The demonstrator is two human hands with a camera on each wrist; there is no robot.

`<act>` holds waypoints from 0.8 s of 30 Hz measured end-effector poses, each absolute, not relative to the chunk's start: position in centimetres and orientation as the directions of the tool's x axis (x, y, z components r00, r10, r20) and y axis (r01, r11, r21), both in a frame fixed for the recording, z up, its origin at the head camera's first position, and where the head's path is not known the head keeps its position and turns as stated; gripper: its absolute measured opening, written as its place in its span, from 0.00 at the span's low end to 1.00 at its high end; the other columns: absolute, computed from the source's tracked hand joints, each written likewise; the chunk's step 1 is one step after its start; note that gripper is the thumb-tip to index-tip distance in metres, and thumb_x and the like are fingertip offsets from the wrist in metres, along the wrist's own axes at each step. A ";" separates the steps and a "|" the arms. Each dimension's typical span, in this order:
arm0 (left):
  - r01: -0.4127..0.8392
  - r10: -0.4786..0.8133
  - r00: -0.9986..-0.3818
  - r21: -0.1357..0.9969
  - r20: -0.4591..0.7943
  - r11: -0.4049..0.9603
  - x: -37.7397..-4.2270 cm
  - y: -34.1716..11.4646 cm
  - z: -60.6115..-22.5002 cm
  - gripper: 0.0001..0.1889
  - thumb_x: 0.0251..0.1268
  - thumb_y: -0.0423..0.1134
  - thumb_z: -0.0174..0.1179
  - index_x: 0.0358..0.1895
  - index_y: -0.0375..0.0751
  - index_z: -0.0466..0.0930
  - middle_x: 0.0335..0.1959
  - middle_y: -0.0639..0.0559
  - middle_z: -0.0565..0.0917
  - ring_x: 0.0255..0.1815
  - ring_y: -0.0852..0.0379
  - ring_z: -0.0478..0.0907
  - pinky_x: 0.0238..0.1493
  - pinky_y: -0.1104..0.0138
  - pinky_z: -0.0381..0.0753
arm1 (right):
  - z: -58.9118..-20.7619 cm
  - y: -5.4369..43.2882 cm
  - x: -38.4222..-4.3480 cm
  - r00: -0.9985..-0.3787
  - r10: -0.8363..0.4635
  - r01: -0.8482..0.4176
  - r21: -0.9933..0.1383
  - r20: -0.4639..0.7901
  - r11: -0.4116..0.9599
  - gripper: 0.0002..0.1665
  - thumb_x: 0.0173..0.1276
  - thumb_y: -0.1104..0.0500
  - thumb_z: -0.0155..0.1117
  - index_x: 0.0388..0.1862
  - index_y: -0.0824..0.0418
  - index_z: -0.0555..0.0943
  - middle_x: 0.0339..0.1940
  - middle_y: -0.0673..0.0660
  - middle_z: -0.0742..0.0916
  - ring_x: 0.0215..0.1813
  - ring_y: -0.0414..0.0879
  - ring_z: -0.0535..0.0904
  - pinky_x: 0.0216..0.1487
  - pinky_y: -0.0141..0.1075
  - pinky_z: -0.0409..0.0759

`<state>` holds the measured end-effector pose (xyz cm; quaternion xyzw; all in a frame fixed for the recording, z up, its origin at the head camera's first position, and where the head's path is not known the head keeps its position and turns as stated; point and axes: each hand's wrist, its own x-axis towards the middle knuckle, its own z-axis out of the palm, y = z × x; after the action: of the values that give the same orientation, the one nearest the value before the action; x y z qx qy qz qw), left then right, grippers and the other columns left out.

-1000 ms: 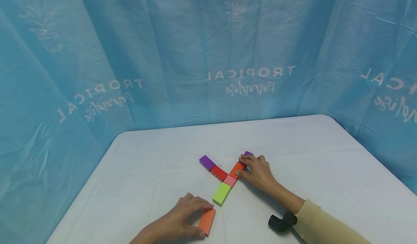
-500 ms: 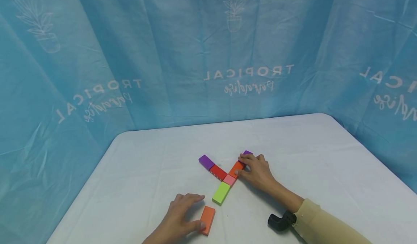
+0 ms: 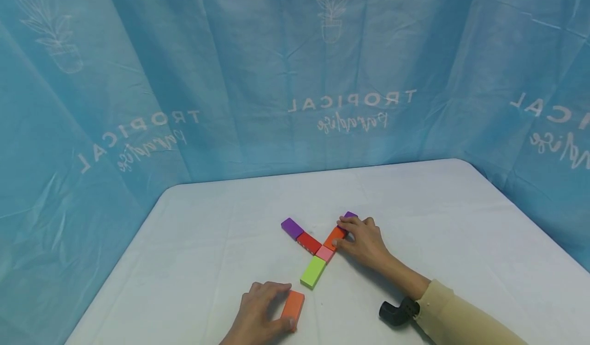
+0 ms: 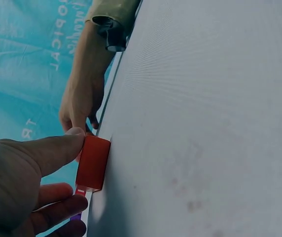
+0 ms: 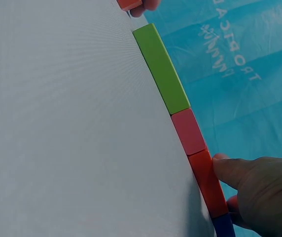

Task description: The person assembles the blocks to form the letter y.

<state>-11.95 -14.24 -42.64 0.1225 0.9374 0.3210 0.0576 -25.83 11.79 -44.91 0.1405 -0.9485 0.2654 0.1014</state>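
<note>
In the head view, my left hand [image 3: 259, 308] pinches a light orange block [image 3: 293, 304] lengthwise, thumb at its near end and fingertips at the far end. The left wrist view shows this orange block [image 4: 93, 163] between thumb and fingers, close over the table. My right hand [image 3: 365, 241] holds a darker orange block [image 3: 334, 238], thumb against its side and fingers over the purple block [image 3: 351, 214] behind it. These two join a pink block [image 3: 325, 254] and a lime green block [image 3: 313, 272] in a row. A red block [image 3: 309, 243] and another purple block [image 3: 292, 228] branch off left.
A white cloth covers the table [image 3: 221, 232]. Blue printed curtains [image 3: 258, 79] stand behind and at both sides. A black curved piece [image 3: 396, 314] sits at the right wrist by the beige sleeve [image 3: 461, 314].
My left fingers lifted off the light orange block's far end, then came back down to it, thumb staying at the near end. The right hand has kept still on the row.
</note>
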 end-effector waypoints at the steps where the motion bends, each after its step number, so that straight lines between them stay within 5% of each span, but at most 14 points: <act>1: 0.186 0.266 -0.963 0.618 -0.038 0.763 -11.9 -14.2 -42.6 0.33 0.45 0.58 0.69 0.57 0.52 0.75 0.54 0.57 0.78 0.51 0.56 0.66 0.47 0.61 0.63 | -44.9 11.8 -25.8 -0.939 -0.213 -0.321 -0.475 0.269 0.820 0.32 0.55 0.49 0.71 0.59 0.55 0.78 0.62 0.54 0.79 0.50 0.50 0.69 0.46 0.43 0.69; 24: 0.234 0.312 -0.950 0.592 -0.031 0.771 -12.8 -13.7 -42.6 0.32 0.48 0.54 0.68 0.60 0.54 0.74 0.54 0.60 0.80 0.49 0.61 0.66 0.45 0.64 0.62 | -44.9 11.8 -25.7 -0.939 -0.211 -0.323 -0.483 0.271 0.814 0.32 0.54 0.47 0.71 0.59 0.55 0.79 0.62 0.54 0.80 0.49 0.50 0.69 0.44 0.41 0.68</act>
<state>-12.78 -13.73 -42.58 0.1454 0.9390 0.3051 0.0635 -25.75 11.77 -44.93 0.1411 -0.9467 0.2707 0.1029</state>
